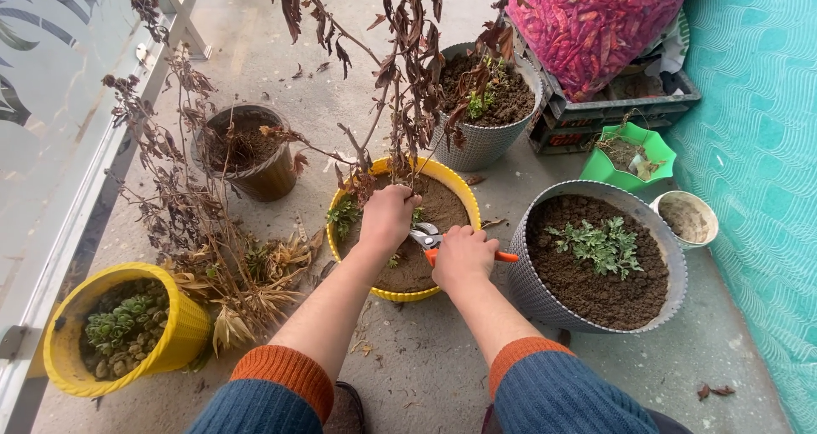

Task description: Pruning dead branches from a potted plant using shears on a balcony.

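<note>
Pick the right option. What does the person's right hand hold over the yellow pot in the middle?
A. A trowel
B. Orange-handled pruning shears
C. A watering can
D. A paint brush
B. The right hand grips pruning shears with orange handles, blades at the stems over the yellow pot, while the left hand clasps the dried plant.

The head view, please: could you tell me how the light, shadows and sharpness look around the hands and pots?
Head view: soft, even daylight, with only faint shadows under the yellow pot; no glare, though the frosted panel at left is bright; the left hand, right hand and pruning shears are sharp; wide-angle bending shows towards the edges.
</note>
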